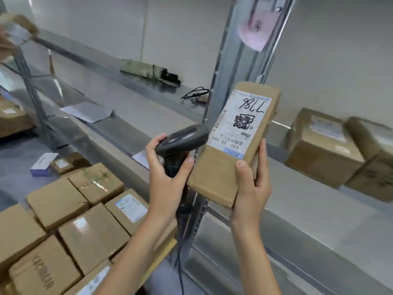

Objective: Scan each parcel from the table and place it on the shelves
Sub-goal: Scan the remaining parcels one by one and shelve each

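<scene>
Our right fingers (262,158) wrap the lower end of the slim cardboard parcel (236,145) held before the shelf upright (229,67), seemingly light and stiff, while our left hand (168,167) grips the barcode scanner (182,139).

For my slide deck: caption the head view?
Left hand aims barcode scanner at labelled parcel held by right hand.

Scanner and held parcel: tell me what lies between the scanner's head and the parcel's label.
Nothing: in the head view the scanner, gripped by the left hand, faces the label on the parcel across a bare gap.
</scene>
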Action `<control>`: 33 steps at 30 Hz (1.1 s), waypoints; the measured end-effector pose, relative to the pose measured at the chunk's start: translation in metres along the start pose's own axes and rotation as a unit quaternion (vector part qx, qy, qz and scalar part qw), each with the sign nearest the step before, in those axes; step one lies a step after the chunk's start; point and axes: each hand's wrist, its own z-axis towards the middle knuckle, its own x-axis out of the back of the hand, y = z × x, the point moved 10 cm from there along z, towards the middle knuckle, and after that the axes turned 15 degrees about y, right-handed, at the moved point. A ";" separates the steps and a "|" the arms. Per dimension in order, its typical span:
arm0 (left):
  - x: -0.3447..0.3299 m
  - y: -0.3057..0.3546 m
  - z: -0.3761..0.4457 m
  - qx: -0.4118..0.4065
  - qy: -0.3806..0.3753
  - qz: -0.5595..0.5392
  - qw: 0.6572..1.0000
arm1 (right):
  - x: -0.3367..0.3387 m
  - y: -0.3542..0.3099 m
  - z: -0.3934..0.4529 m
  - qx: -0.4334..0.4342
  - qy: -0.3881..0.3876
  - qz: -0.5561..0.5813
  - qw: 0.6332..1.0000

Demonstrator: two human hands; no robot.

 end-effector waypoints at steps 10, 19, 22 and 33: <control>-0.089 -0.001 0.018 0.008 -0.029 -0.076 0.997 | 0.000 -0.011 0.062 -0.006 -0.058 -0.075 0.995; -0.169 -0.015 0.034 0.004 -0.108 -0.055 0.993 | -0.001 -0.036 0.078 0.306 0.022 -0.269 0.913; -0.191 -0.026 0.037 0.025 -0.132 -0.049 0.990 | -0.013 -0.043 0.085 0.411 0.051 -0.350 0.841; -0.211 -0.037 0.043 0.021 -0.148 -0.031 0.988 | -0.021 -0.036 0.114 0.438 0.084 -0.416 0.793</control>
